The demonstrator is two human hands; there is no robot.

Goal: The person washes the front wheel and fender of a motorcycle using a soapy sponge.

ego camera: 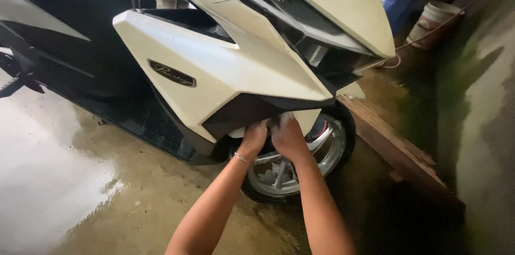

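Your left hand (253,138) and right hand (287,136) are side by side under the scooter's cream front panel (225,67), fingers tucked up against its dark lower trim (244,111) just above the front wheel (292,166); whether they're gripping or only pressing, you can't tell. By the look of it, you're midway: the panel sits on the scooter, its lower edge not yet settled. Far right, a pale bucket (434,21) stands by the wall, its contents out of sight

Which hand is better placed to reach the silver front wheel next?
Right, probably. The right hand sits directly above the silver alloy front wheel; the braceleted left hand reaches under the cream scooter fairing.
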